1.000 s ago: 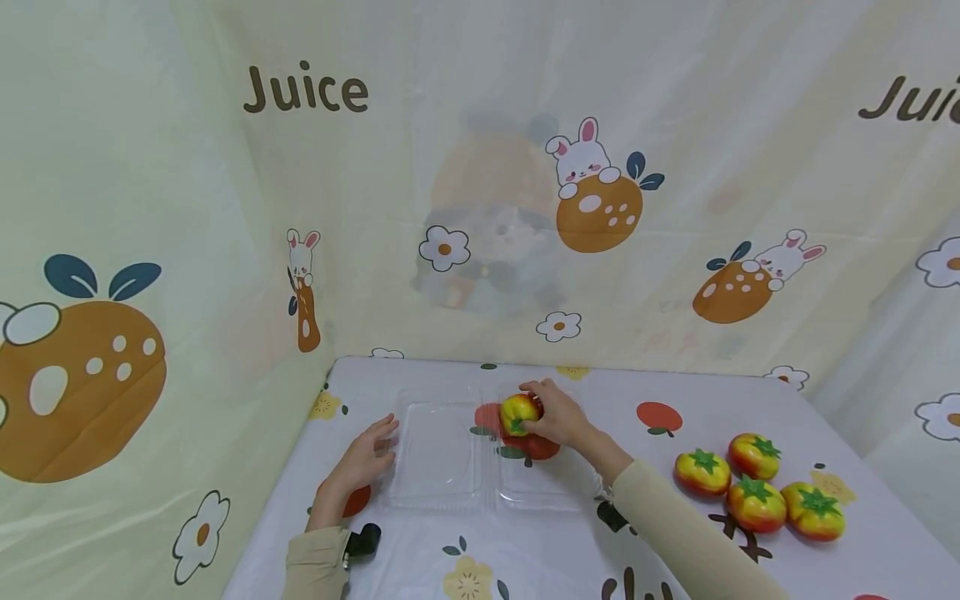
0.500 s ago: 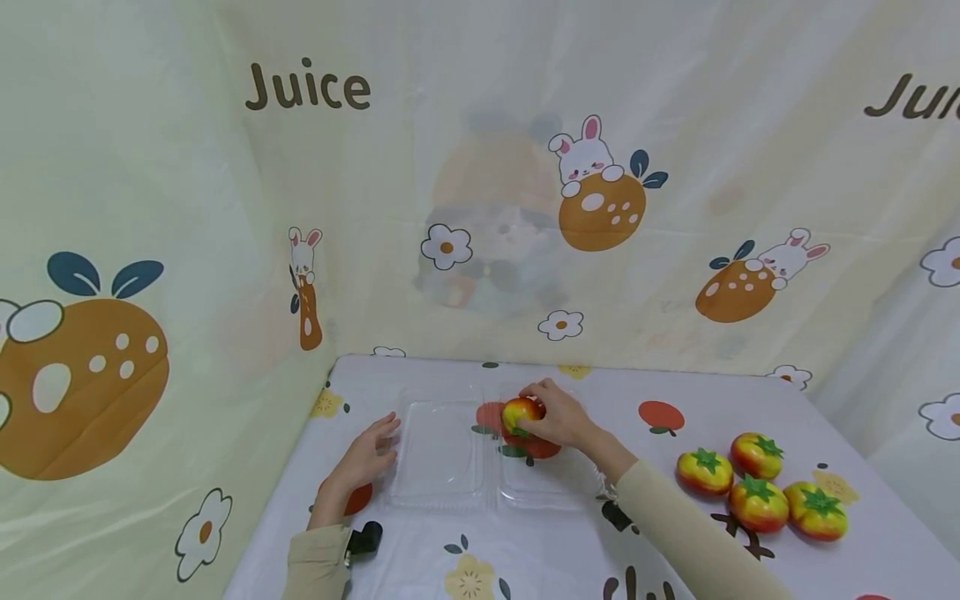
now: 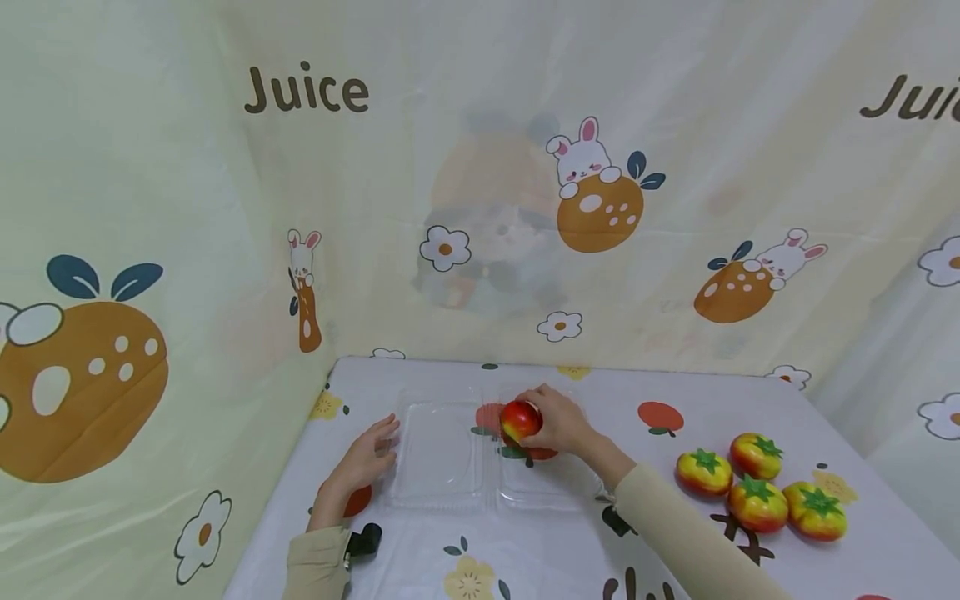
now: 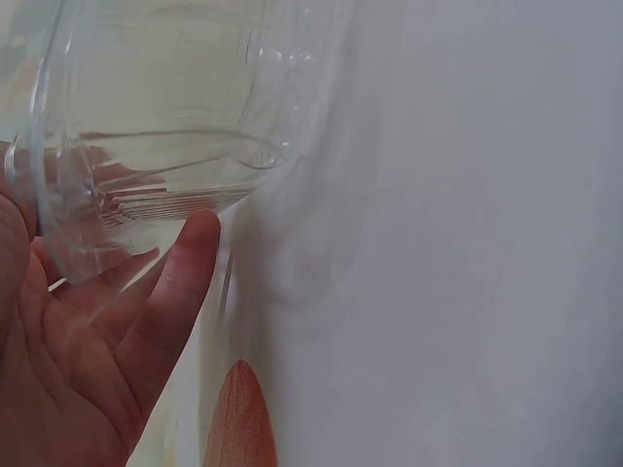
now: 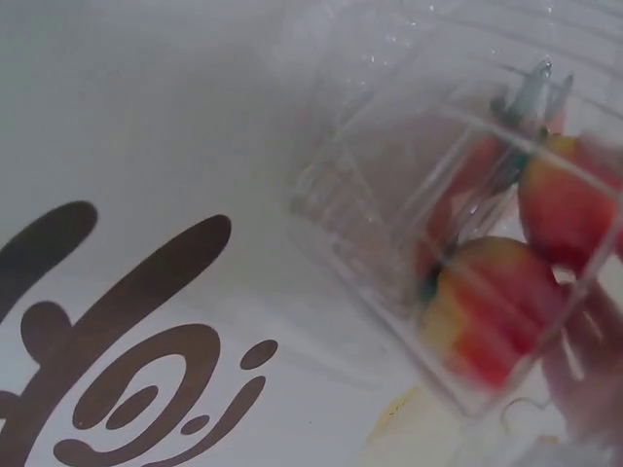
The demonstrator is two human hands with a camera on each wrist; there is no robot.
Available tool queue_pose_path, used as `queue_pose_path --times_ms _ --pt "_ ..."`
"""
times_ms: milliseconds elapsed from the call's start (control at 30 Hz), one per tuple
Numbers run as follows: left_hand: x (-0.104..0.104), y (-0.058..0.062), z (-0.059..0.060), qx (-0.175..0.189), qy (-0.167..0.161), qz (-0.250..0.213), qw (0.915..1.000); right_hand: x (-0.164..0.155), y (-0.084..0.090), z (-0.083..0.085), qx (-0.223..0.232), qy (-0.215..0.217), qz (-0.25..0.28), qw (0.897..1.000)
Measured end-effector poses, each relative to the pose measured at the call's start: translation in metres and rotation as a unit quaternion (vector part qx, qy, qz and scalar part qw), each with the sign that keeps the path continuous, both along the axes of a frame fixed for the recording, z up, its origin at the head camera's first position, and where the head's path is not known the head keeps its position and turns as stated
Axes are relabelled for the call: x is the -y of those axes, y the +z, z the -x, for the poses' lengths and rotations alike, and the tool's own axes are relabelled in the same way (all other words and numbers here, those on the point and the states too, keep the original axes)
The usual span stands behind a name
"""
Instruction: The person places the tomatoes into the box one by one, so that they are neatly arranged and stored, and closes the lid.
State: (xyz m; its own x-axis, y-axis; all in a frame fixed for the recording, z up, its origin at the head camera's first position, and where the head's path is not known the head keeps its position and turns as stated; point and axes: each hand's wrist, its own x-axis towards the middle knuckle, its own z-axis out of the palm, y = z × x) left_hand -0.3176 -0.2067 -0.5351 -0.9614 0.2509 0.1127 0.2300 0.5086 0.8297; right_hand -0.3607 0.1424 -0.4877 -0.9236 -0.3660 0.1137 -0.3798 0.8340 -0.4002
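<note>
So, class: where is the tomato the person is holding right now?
In the head view, the tomato sits in the right hand, inside the right half of the clear plastic container, left of the four loose tomatoes.

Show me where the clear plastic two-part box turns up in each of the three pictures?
Head view: the clear plastic two-part box lies mid-table, between the left hand and the right hand.
Left wrist view: its ribbed corner fills the upper left, against the fingertips.
Right wrist view: its wall runs across the right half.
Shared landmark: the white printed tablecloth.
</note>
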Motion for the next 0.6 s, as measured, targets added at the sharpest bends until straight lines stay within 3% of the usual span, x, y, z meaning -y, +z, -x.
queue_pose_path --times_ms 367,600 --pt "0.0 -0.001 0.001 0.017 0.009 0.002 0.9998 0.008 -0.001 0.003 -0.032 0.002 -0.095 0.995" --pt "0.0 0.0 0.002 0.015 0.011 0.001 0.9998 0.014 -0.004 0.005 -0.037 -0.017 -0.106 0.994"
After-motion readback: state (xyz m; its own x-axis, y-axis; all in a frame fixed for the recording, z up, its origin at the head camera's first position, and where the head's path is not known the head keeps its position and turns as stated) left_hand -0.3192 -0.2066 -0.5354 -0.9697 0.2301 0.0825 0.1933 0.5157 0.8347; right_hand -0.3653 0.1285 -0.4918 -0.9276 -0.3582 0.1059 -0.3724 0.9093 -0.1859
